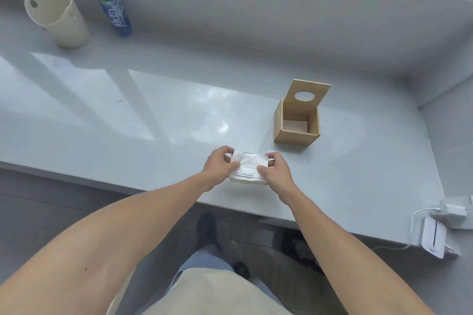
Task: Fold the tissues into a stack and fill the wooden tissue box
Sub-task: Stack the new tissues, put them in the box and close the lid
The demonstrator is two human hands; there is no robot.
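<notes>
A white stack of folded tissues [247, 168] lies near the front edge of the glossy grey counter [153, 115]. My left hand [218, 167] grips its left side and my right hand [275, 171] grips its right side, thumbs on top. The wooden tissue box [294, 134] stands beyond and to the right of my hands. Its lid [308, 94], with an oval hole, is swung up and back. Something white lies at the bottom of the box.
A cream plastic bin [57, 16] and a blue drink bottle [112, 4] stand at the back left. A white charger and device [435, 235] with a cable sit at the right front corner. A wall rises to the right.
</notes>
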